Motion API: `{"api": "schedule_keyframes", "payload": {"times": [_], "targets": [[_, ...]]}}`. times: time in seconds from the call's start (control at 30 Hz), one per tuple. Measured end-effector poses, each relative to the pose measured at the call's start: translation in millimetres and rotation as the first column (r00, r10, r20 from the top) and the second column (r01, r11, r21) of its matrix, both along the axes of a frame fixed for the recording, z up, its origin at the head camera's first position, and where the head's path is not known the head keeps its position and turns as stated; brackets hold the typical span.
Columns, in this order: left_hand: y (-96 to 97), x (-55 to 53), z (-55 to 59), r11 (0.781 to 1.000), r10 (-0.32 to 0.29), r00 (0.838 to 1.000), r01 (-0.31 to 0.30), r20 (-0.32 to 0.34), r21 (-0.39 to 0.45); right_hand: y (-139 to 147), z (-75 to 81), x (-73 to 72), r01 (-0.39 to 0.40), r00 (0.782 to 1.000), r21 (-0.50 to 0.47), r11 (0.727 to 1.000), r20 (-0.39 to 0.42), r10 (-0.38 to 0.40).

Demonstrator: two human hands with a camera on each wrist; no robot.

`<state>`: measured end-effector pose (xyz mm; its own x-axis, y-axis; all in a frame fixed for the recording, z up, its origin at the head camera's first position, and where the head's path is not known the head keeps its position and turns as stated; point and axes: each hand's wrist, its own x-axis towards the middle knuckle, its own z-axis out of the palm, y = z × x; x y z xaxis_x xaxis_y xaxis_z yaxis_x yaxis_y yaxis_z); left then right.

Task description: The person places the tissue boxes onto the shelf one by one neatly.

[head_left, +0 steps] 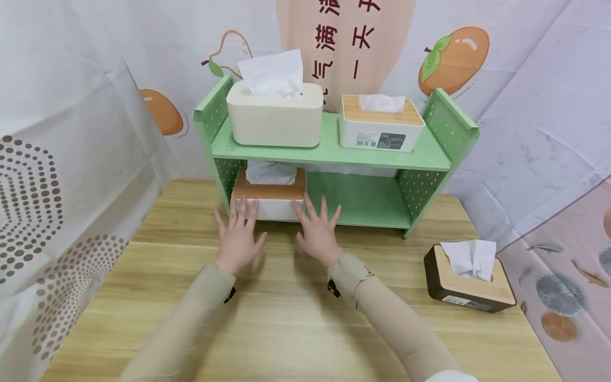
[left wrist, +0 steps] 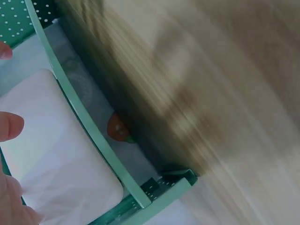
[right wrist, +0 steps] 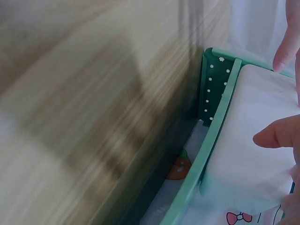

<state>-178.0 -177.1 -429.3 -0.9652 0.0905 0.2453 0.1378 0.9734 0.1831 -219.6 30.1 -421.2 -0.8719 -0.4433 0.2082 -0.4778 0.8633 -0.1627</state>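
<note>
A white tissue box (head_left: 273, 210) with a brown lid and a white tissue sticking up stands at the left end of the lower level of a green shelf (head_left: 355, 199). My left hand (head_left: 237, 241) is spread at the left of its front, fingers straight. Opposite it, at the front right corner, my right hand (head_left: 319, 233) is spread the same way. Their fingertips overlap the box's front; firm contact is hard to judge. Both wrist views show the box's plain white face, with the left thumb (left wrist: 10, 126) and right thumb (right wrist: 275, 133) in front of it.
Above, the upper level carries a large cream tissue box (head_left: 274, 122) and a white tissue box with a wooden lid (head_left: 379, 132). A black tissue box with a wooden lid (head_left: 472, 284) sits on the wooden table (head_left: 286, 339) at right. Printed cloth (head_left: 157, 48) hangs around.
</note>
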Motion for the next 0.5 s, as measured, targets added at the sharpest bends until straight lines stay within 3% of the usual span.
{"api": "schedule_keyframes", "payload": {"times": [0.17, 0.5], "targets": [[-3.0, -12.5, 4.2, 1.000, 0.019, 1.000, -0.019, -0.014, -0.009, -6.4, 5.0, -10.6, 0.023, 1.000, 0.026, 0.999, 0.012, -0.023], [-1.0, -25.1, 5.8, 0.998, 0.043, 0.998, -0.040, 0.048, -0.050, -9.2, 4.5, -23.5, 0.059, 0.997, 0.057, 0.997, 0.037, -0.061]]}}
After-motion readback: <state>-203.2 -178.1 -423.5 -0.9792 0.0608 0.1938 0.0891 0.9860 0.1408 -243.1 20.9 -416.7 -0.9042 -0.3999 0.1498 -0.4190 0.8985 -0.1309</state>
